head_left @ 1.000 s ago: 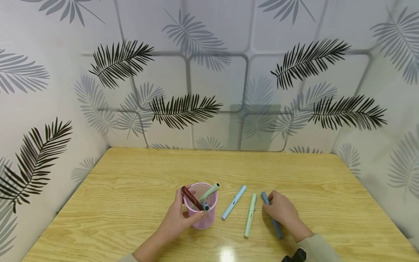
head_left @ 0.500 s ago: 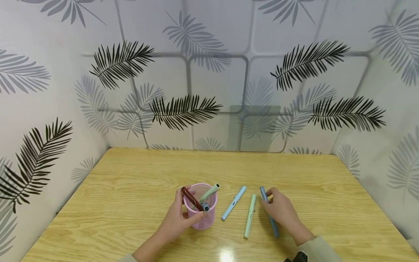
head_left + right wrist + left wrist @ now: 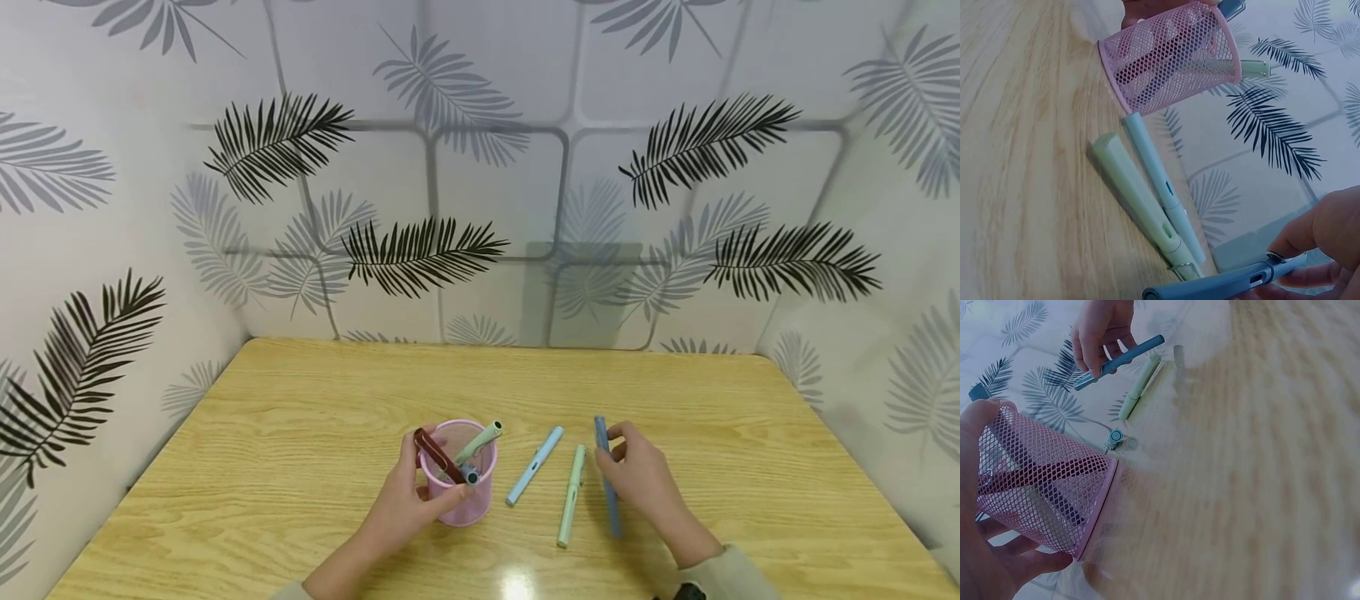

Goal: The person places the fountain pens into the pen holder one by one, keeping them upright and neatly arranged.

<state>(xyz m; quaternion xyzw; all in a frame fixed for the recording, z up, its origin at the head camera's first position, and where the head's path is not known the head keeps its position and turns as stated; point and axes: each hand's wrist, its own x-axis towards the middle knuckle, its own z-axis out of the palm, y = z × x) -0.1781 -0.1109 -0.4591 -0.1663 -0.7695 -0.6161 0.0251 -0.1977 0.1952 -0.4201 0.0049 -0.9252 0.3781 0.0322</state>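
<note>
My left hand [image 3: 412,500] grips a pink mesh pen cup [image 3: 461,508] by its side, thumb in front and fingers behind. Inside the cup lean a dark red pen [image 3: 438,457], a light green pen [image 3: 478,443] and a dark blue pen [image 3: 469,475]. With thumb and fingers my right hand [image 3: 647,475] pinches a blue pen [image 3: 609,492]; in the left wrist view that pen [image 3: 1122,361] is lifted off the table. Between the hands a light blue pen [image 3: 535,467] and a second light green pen [image 3: 572,497] lie on the wood.
The wooden table [image 3: 300,417] reaches back to a wall [image 3: 495,300] with a leaf pattern. Similar walls close it in on the left and right. A bright light reflection shows near the table's front.
My right hand has raised the blue pen from the table and brought it slightly left, turning it more upright in view. The left hand and the cup have stayed in place.
</note>
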